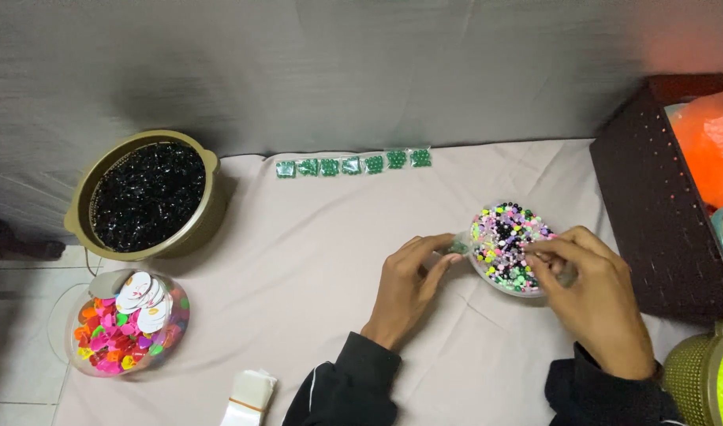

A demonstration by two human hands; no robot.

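1. Right hand pinches beads at the mixed-bead bowl.
2. Left hand, just left of that bowl, pinches a small clear packet.
3. Far left: clear bowl of bright shapes, gold pot of black beads.

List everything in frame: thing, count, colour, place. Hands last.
bead bowl: 1, clear, mixed-colour beads, centre right on cloth
small bag: 1, clear with green inside, at bowl's left rim
green bead packets: 7, row at cloth's far edge
cloth: 1, pale pink, covers the work surface
gold basket: 1, full of black beads, far left
clear tub: 1, bright heart-shaped pieces, white discs on top, near left
empty bag stack: 1, clear, banded, bottom edge
dark perforated box: 1, right
orange bag: 1, top right
yellow-green basket: 1, bottom right corner
left hand: pinches the small bag
right hand: fingertips pinched over the beads
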